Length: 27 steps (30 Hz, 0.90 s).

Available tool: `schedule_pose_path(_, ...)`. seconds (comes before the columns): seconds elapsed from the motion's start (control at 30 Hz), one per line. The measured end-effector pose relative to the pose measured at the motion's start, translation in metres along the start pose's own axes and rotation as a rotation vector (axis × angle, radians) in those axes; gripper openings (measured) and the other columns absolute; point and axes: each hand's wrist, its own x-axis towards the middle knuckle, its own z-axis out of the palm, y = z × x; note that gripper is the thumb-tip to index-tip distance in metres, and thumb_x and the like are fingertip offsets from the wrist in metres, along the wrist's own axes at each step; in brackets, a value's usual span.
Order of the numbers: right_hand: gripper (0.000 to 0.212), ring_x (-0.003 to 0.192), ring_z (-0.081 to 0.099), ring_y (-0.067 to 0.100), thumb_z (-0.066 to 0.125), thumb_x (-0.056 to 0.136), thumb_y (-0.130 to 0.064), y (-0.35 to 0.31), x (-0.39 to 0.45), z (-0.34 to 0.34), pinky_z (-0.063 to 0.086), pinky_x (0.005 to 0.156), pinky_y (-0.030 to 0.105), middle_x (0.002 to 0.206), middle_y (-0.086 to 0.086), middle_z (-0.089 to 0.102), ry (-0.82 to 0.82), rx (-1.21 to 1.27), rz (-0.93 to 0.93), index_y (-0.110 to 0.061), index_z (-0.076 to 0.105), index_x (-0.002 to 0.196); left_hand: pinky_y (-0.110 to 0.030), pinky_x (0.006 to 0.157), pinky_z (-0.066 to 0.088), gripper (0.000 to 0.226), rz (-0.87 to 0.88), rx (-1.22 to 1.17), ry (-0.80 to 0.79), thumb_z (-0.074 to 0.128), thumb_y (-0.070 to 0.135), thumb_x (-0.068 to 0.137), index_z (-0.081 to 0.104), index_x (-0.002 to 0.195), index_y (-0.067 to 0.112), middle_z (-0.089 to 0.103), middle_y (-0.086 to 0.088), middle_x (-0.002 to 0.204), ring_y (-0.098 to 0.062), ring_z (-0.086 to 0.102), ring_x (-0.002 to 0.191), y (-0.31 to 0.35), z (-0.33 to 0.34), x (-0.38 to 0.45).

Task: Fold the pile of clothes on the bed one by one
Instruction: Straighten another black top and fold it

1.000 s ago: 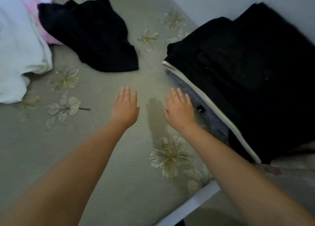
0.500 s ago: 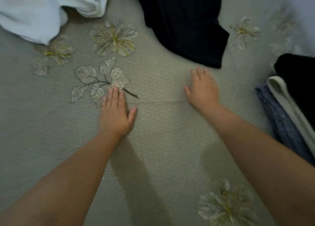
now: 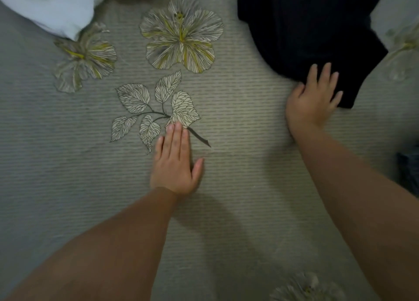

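While left hand [image 3: 175, 164] lies flat on bed [image 3: 249, 123], fingers straight, holding nothing, right hand [image 3: 314, 98] spreads loose fingers on near corner of black garment [image 3: 306, 28], likely to pull it closer. White garment [image 3: 45, 3] waits far left.

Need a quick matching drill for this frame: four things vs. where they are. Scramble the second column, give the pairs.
1. crumpled black garment
2. white cloth garment
3. left hand
4. right hand

A. top left corner
B. flat on the bedsheet by the printed leaves
C. fingers on the black garment's near edge
D. top right, on the bedsheet

Pairs: 1-D, 2-A, 3-B, 4-C
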Motion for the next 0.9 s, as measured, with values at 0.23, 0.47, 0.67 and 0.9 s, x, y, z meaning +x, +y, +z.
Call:
schedule_pose_path(0.23,0.052,0.142,0.011,0.029,0.027,0.093,-0.024,0.004,-0.023,-0.007,0.004,0.113,0.044,0.152,0.01,0.021,-0.198,0.0,-0.366,-0.003,0.029,0.141,-0.033,0.108,-0.002,0.072,0.008,0.015,-0.005,0.023,0.04,0.084,0.031,0.133,-0.011,0.022,-0.023,0.143,-0.031,0.012,0.131,0.002,-0.003,-0.001)
schedule_pose_path(0.47,0.043,0.102,0.064,0.03,0.037,0.082,-0.027,0.055,-0.215,-0.012,0.046,0.09,0.048,0.104,0.007,0.07,-0.324,-0.19,-0.7,-0.004,0.074,0.085,-0.025,0.105,-0.025,0.074,0.001,0.075,-0.024,0.002,0.051,0.082,-0.007,0.139,0.003,-0.007,-0.01,0.151,-0.015,-0.014,0.136,-0.002,0.003,-0.003)
schedule_pose_path(0.67,0.048,0.118,0.049,0.025,0.037,0.078,-0.034,0.069,-0.256,-0.007,0.015,0.106,0.041,0.114,0.004,0.067,-0.338,-0.258,-0.628,-0.006,0.072,0.096,-0.032,0.111,-0.014,0.071,0.009,0.085,-0.039,0.019,0.04,0.087,0.003,0.144,0.0,0.0,-0.015,0.154,-0.024,-0.005,0.142,0.0,0.003,-0.006)
schedule_pose_path(0.9,0.052,0.118,0.054,0.025,0.033,0.081,-0.037,0.068,-0.26,-0.009,0.022,0.102,0.042,0.122,0.0,0.062,-0.251,-0.306,-0.657,-0.012,0.064,0.114,-0.035,0.111,-0.011,0.067,0.026,0.098,0.012,0.023,0.038,0.092,0.005,0.144,-0.001,0.002,-0.017,0.154,-0.026,-0.003,0.142,-0.003,0.009,-0.007)
